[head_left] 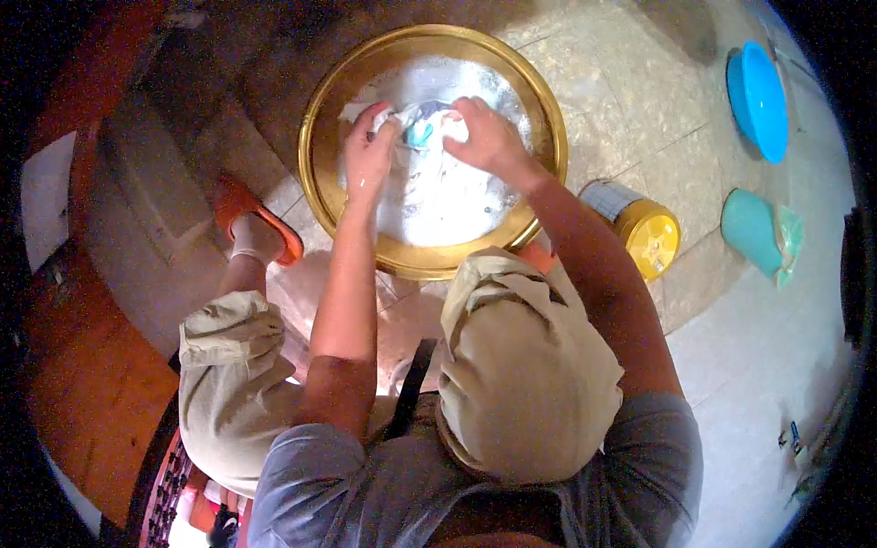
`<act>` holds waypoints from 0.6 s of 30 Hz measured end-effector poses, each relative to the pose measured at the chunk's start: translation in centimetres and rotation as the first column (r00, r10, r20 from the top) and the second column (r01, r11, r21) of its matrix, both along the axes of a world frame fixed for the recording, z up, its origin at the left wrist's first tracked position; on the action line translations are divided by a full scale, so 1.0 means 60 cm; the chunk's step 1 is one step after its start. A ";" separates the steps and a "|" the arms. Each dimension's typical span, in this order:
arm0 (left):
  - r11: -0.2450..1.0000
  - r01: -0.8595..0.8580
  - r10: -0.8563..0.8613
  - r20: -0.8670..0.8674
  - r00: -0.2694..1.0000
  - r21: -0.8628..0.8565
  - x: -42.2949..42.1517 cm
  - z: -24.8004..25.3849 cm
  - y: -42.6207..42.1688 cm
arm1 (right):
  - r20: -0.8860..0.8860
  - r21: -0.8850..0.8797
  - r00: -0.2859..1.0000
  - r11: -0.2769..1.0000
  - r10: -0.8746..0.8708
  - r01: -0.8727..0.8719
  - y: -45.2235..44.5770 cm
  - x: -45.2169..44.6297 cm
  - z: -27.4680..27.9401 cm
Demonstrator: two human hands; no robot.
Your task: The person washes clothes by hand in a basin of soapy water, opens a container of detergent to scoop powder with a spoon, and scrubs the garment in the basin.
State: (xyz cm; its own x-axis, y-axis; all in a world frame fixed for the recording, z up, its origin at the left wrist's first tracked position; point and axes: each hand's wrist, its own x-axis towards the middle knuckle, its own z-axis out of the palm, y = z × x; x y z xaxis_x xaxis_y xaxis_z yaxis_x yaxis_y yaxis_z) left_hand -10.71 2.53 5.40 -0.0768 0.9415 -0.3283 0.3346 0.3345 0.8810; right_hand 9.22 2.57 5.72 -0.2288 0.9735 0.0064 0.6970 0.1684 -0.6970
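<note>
A wide gold-coloured basin (309, 155) stands on the floor in front of me, with white suds (448, 219) and cloudy water inside. Within it lies a wet white cloth (426, 163) that has blue and dark patches. My left hand (368, 157) grips the cloth on its left side, thumb and fingers closed round a fold. On the opposite side, my right hand (486, 139) pinches another bunch of the same cloth. The stretch between both hands is crumpled. The lower part of the cloth blends into the foam, so its edges are hard to make out.
Close to the basin's right side is a yellow container (650, 239) with a pale label. Farther right are a light blue tub (760, 102) and a teal bin (751, 228) with a plastic bag over its rim. An orange slipper (279, 233) is on my left foot.
</note>
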 end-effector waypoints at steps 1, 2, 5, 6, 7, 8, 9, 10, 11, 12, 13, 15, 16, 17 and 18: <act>0.995 0.073 -0.054 -0.261 0.964 0.065 -0.009 -0.020 0.000 | 0.127 0.004 0.992 1.000 -0.002 0.001 -0.016 0.003 -0.011; 0.982 0.158 -0.084 -0.510 0.856 0.105 -0.019 -0.045 -0.005 | 0.172 -0.133 0.983 0.990 0.062 -0.039 -0.020 0.005 -0.019; 0.971 0.238 -0.191 -0.606 0.772 -0.003 -0.029 -0.107 -0.006 | 0.280 -0.422 0.929 0.900 0.244 -0.109 -0.004 0.012 -0.060; 0.970 0.242 -0.207 -0.639 0.740 -0.035 -0.023 -0.101 0.000 | 0.271 -0.420 0.946 0.906 0.178 -0.050 0.009 0.011 -0.070; 0.881 0.279 -0.428 -0.393 0.813 -0.383 -0.040 -0.092 0.030 | 0.264 -0.422 0.958 0.906 0.111 0.011 0.017 0.006 -0.081; 0.924 0.118 -0.208 -0.219 0.953 -0.365 -0.036 -0.122 0.030 | 0.255 -0.425 0.966 0.902 0.045 0.070 0.023 -0.002 -0.090; 0.926 -0.054 0.044 -0.036 0.998 -0.373 -0.031 -0.166 0.021 | 0.176 -0.439 0.969 0.867 -0.174 0.235 0.032 -0.016 -0.101; 0.888 -0.214 0.295 0.146 0.944 -0.407 -0.019 -0.189 0.020 | -0.057 -0.386 0.982 0.911 -0.182 0.146 0.028 -0.030 -0.114; 0.784 -0.184 0.574 0.579 0.579 -0.593 0.013 -0.120 0.024 | -0.284 -0.311 0.944 0.947 -0.168 0.074 0.019 -0.044 -0.131; 0.814 -0.086 0.554 0.722 0.416 -0.575 0.012 -0.119 0.027 | -0.496 -0.222 0.859 0.975 -0.128 0.017 0.014 -0.055 -0.111; 0.844 0.005 0.522 0.822 0.227 -0.537 0.010 -0.117 0.028 | -0.454 -0.051 0.886 0.990 0.094 -0.131 -0.002 -0.053 -0.088; 0.878 0.123 0.440 0.882 0.171 -0.462 0.011 -0.081 0.023 | -0.231 0.174 0.908 0.933 0.349 -0.314 -0.050 -0.065 0.032; 0.885 0.134 0.439 0.894 0.087 -0.447 0.016 -0.065 0.018 | -0.082 0.233 0.922 0.906 0.379 -0.352 -0.069 -0.074 0.066; 0.890 0.143 0.437 0.900 0.002 -0.433 0.023 -0.055 0.009 | -0.057 0.190 0.902 0.892 0.428 -0.411 -0.076 -0.079 0.090; 0.896 0.153 0.432 0.898 -0.082 -0.417 0.030 -0.047 -0.004 | -0.035 0.145 0.880 0.874 0.474 -0.465 -0.082 -0.085 0.110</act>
State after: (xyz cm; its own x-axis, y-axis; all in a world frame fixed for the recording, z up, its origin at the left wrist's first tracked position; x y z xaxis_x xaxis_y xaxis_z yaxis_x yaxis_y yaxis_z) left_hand -8.91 2.30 2.60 0.4737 0.7763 -0.4159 -0.8438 0.5353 0.0381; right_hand 4.14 -2.34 12.34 -0.6530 0.7413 0.1550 0.4663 0.5548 -0.6890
